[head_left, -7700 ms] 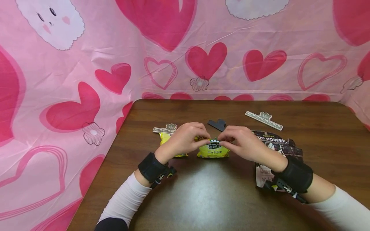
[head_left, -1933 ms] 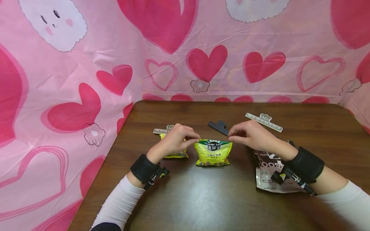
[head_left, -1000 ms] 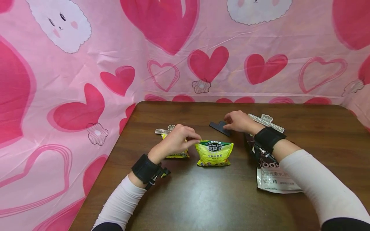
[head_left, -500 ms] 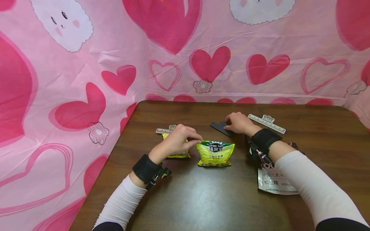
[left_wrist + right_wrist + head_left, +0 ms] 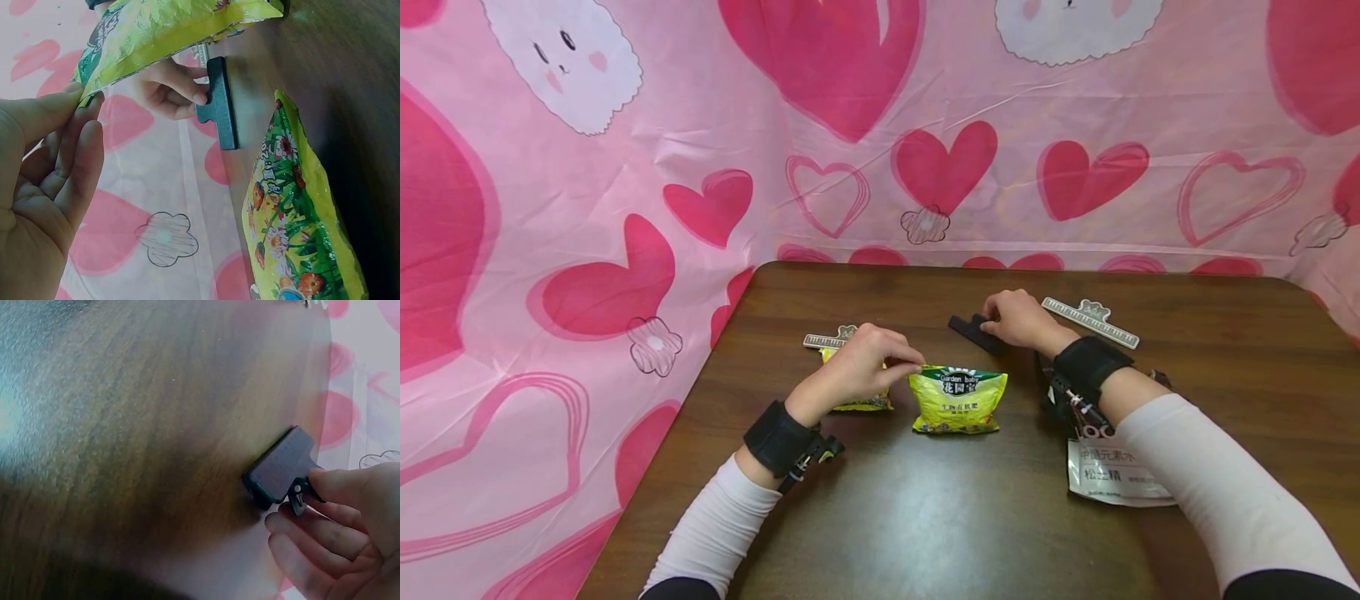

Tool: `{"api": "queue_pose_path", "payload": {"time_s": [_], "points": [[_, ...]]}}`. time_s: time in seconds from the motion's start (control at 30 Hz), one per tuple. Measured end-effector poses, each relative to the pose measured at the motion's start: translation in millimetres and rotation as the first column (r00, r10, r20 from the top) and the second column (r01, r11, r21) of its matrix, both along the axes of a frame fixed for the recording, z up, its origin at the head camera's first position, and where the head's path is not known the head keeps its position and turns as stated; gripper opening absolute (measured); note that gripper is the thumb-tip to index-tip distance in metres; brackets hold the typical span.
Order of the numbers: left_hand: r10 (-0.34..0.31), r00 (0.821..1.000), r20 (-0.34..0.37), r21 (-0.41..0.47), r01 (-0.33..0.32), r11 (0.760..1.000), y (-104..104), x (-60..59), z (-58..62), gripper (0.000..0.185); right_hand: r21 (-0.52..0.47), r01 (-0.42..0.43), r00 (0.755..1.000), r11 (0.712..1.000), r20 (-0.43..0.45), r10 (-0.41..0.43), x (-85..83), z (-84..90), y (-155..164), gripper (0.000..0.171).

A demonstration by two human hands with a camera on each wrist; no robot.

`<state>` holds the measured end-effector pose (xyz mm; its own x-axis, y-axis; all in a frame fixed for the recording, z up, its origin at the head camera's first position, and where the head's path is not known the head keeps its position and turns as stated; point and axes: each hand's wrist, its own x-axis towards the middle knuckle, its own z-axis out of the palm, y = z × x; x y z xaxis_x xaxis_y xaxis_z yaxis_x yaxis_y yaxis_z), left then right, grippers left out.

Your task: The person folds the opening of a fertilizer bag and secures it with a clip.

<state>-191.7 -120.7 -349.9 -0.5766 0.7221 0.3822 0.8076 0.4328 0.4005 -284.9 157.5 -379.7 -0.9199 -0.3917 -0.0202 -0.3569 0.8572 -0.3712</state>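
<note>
My left hand (image 5: 868, 362) pinches the top left corner of a yellow fertilizer bag (image 5: 958, 402) with a green top strip, which stands upright on the table. In the left wrist view thumb and fingertips meet on the corner of that bag (image 5: 169, 37). With my right hand (image 5: 1022, 318) I grip a black bag clip (image 5: 976, 333) by its handles, behind the bag. The right wrist view shows thumb and fingers on the handles of the clip (image 5: 281, 465), its long jaw close over the wood. A second yellow bag (image 5: 865, 407) lies partly hidden behind my left hand.
A white piano-key clip (image 5: 1092, 320) lies at the back right, another white clip (image 5: 827, 340) behind the second yellow bag. Under my right forearm is a dark bag with a silver lower end (image 5: 1112, 475). A pink heart-print cloth (image 5: 842, 200) hangs behind the wooden table (image 5: 910, 517).
My right hand has left the yellow bag's top edge, moved back to the black clip and taken hold of it; the clip has tilted slightly. The left hand keeps its pinch on the bag.
</note>
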Motion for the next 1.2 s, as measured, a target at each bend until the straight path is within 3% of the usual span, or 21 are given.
{"api": "queue_pose_path", "payload": {"time_s": [0.2, 0.47, 0.7, 0.97, 1.2], "points": [[-0.004, 1.0, 0.002, 0.0, 0.004, 1.0, -0.8, -1.3, -1.2, 0.011, -0.071, -0.001, 0.998, 0.997, -0.057, -0.003, 2.2, 5.6, 3.9, 0.013], [0.0, 1.0, -0.001, -0.002, 0.0, 1.0, -0.8, -3.5, -3.1, 0.011, -0.168, -0.046, 0.999, 0.985, -0.023, 0.043, 7.9, 23.9, 11.0, 0.035], [0.012, 1.0, 0.004, 0.0, -0.012, 1.0, -0.5, -4.6, -4.1, 0.011, -0.203, -0.086, 0.996, 0.975, 0.005, 0.089, 25.7, 52.8, 9.9, 0.031], [0.01, 1.0, 0.009, 0.008, -0.01, 1.0, -0.7, -5.6, -4.5, 0.012, -0.192, -0.177, 0.984, 0.965, -0.031, 0.174, 51.8, 80.5, 6.7, 0.031], [0.01, 1.0, 0.012, 0.012, -0.01, 1.0, -0.9, -5.1, -4.0, 0.012, -0.212, -0.256, 0.966, 0.943, -0.08, 0.244, 67.0, 94.5, 5.5, 0.028]]}}
